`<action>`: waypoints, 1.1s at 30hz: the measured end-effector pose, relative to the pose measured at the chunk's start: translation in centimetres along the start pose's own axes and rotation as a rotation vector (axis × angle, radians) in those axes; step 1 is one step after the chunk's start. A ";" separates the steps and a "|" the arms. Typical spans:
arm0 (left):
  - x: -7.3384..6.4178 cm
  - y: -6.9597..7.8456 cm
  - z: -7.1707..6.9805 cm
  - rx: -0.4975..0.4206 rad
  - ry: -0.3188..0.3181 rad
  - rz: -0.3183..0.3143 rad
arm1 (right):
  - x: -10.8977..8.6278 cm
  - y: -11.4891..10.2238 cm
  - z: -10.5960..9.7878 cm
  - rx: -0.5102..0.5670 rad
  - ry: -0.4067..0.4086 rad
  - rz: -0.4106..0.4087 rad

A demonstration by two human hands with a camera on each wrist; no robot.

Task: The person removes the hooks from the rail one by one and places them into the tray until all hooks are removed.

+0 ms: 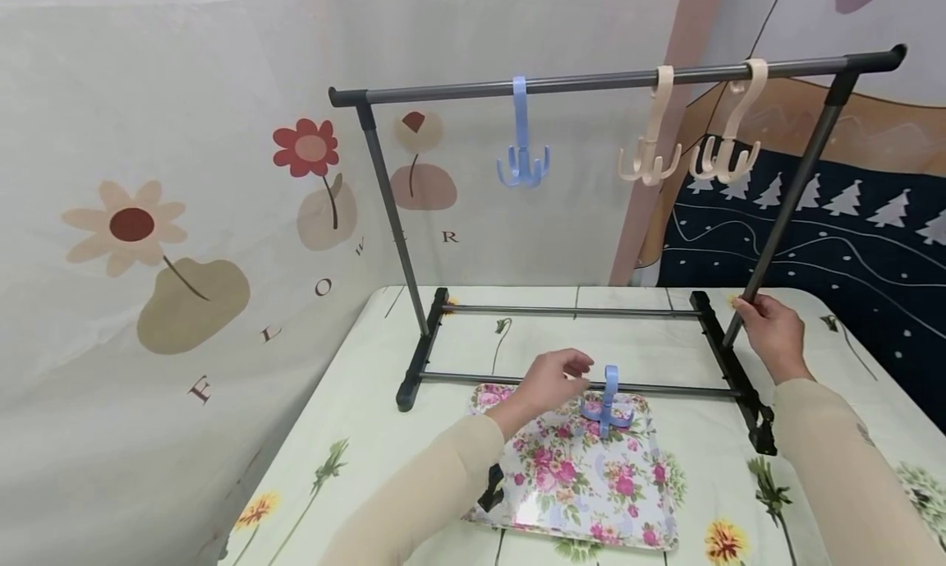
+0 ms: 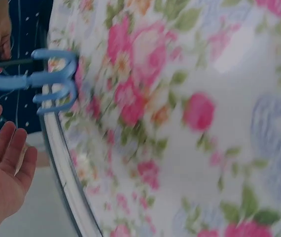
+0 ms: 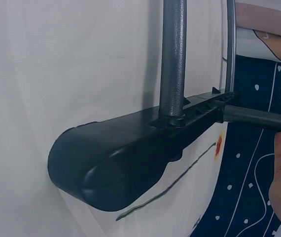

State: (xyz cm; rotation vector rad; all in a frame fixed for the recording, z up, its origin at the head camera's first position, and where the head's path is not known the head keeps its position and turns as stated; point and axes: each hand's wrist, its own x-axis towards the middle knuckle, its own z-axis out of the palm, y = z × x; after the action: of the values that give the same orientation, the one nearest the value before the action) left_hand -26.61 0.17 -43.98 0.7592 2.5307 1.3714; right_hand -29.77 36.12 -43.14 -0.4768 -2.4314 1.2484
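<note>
A small blue plastic hook with bent prongs point(image 1: 608, 395) is by the far edge of a square, shiny tray with pink flowers point(image 1: 576, 508). Its stem points up, right next to the low near bar of a dark gray metal rack point(image 1: 591, 81). I can't tell if it hangs on that bar or just leans there.

The left hand point(image 1: 548, 379) is just left of the hook, with loose, bent fingers and nothing in them. The right hand point(image 1: 776, 333) grips the rack's thin right post point(image 1: 787, 209) near the bottom.

The hook looks light, stiff and smooth, so it may slip a little. The stem seems the best place to pinch, because the thin prongs could snap. The rack looks stiff but thin and might wobble, so its post, low down, is a good place to hold.
</note>
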 end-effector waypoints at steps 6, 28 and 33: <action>1.1 0.3 -3.4 0.006 0.186 0.011 | 0.5 0.5 0.3 0.009 0.033 0.035; 4.6 5.3 -16.0 -0.100 0.728 0.097 | -0.4 0.0 -0.1 -0.011 -0.029 -0.025; 5.0 7.1 -17.5 -0.086 0.782 0.114 | -0.3 0.3 -0.1 -0.015 -0.020 -0.031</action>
State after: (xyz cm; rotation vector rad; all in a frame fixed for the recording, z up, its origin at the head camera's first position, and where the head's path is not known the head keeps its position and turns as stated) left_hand -34.87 -6.98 -27.81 0.3922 2.9635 2.1301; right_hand -29.39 36.22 -43.38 -0.4316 -2.4572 1.2283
